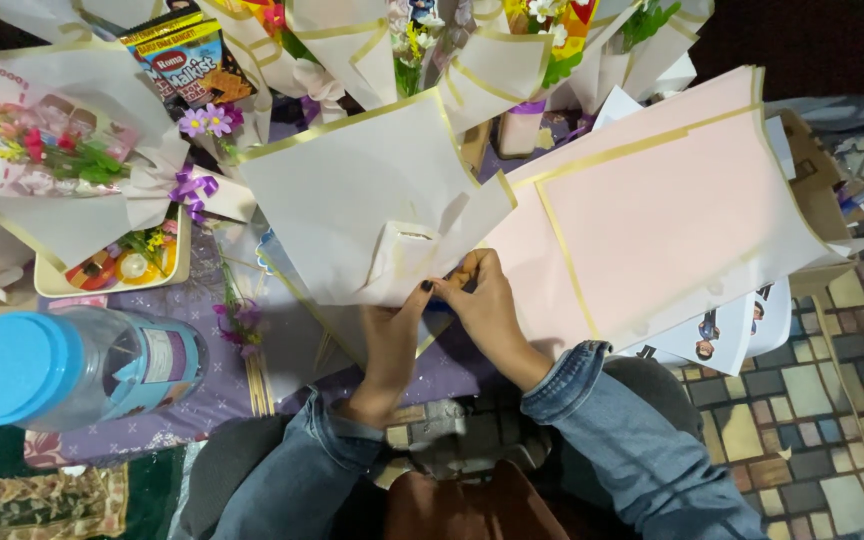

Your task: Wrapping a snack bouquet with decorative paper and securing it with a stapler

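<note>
Hands [442, 305] pinch white wrapping paper [362, 190] beside pink sheet [652, 220].

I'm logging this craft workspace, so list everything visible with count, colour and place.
Gold-edged wrapping sheet: one, white, centre, pinched at its base by both hands.
Gold-edged paper sheets: a few, pink, right.
Wrapped flower bouquets: several, white paper, left and top.
Clear plastic jar with lid: one, blue lid, lower left.
Snack packet: one, dark and yellow, top left.
Patterned cloth: one, purple, underneath.
Left hand: fingers shut on sheet.
Right hand: fingers shut on sheet.
Denim sleeves: two, blue.
</note>
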